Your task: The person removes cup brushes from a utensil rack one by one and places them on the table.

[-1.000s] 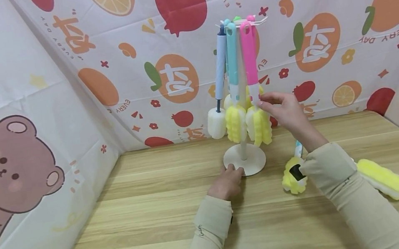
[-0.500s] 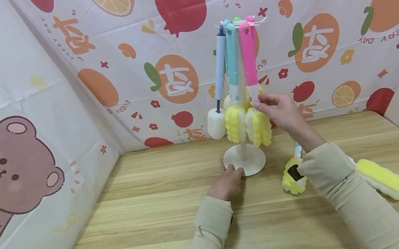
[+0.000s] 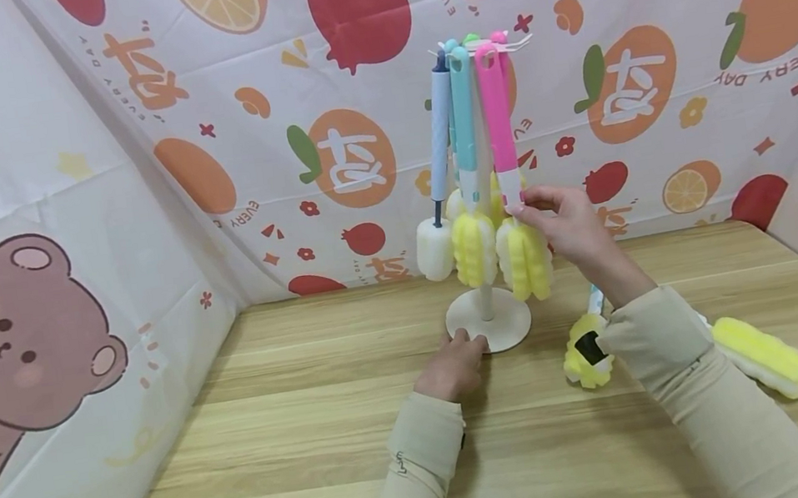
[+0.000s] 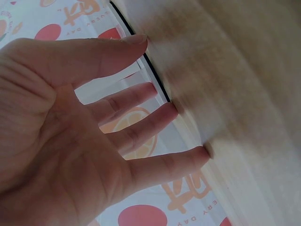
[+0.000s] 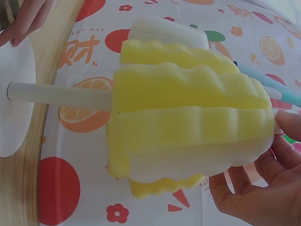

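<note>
A white rack with a round base (image 3: 472,315) stands upright on the wooden table, with several sponge bottle brushes hanging from its top hooks. My right hand (image 3: 573,233) pinches the white neck of the pink-handled bottle brush (image 3: 499,118) just above its yellow-and-white sponge head (image 3: 527,259). That brush's top loop is at the hooks. The right wrist view has the sponge (image 5: 193,125) beside my fingertips. With fairly straight, spread fingers, my left hand (image 3: 451,370) touches the base's near left edge. Left of the pink brush hang a teal-handled brush (image 3: 464,118) and a light-blue-handled brush (image 3: 441,138).
On the table right of the rack lies a yellow sponge brush (image 3: 585,352) with a black patch, partly behind my right sleeve. A longer yellow-and-white sponge brush (image 3: 765,356) lies further right. A fruit-patterned cloth (image 3: 242,152) hangs behind the table.
The pink brush's sponge head has shifted slightly right and down in my right hand's pinch. My left hand stays at the base.
</note>
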{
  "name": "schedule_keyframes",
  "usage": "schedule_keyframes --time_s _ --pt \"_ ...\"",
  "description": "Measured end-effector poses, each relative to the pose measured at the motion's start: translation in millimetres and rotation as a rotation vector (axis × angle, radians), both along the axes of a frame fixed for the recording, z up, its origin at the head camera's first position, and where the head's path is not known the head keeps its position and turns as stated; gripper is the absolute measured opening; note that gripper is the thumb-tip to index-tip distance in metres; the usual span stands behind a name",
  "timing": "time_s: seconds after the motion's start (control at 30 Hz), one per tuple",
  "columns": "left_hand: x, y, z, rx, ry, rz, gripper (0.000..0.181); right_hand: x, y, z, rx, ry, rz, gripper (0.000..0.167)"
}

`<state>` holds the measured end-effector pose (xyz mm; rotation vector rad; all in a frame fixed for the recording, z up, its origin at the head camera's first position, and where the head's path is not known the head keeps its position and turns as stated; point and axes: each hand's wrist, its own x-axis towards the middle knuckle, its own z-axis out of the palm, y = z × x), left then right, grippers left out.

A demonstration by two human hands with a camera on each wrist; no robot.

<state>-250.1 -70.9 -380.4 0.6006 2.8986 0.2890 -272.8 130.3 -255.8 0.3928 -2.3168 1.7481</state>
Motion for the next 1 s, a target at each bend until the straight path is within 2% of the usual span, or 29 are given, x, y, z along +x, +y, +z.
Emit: schedule_keyframes --time_s 0.3,0.73,1.0 --pt "0.2 0.0 0.6 -0.007 0.0 -0.003 0.027 3.4 0.3 -1.3 0.007 0.086 -0.038 0.031" --pt "-1.2 0.1 -1.6 -0.005 -0.007 0.009 0.029 6.7 2.2 -1.0 -0.02 0.098 -0.033 0.029" --pt "-1.1 -0.6 -0.9 -0.001 -0.009 -0.002 0.029 9.4 3.7 -2.8 0.003 0.096 -0.043 0.028"
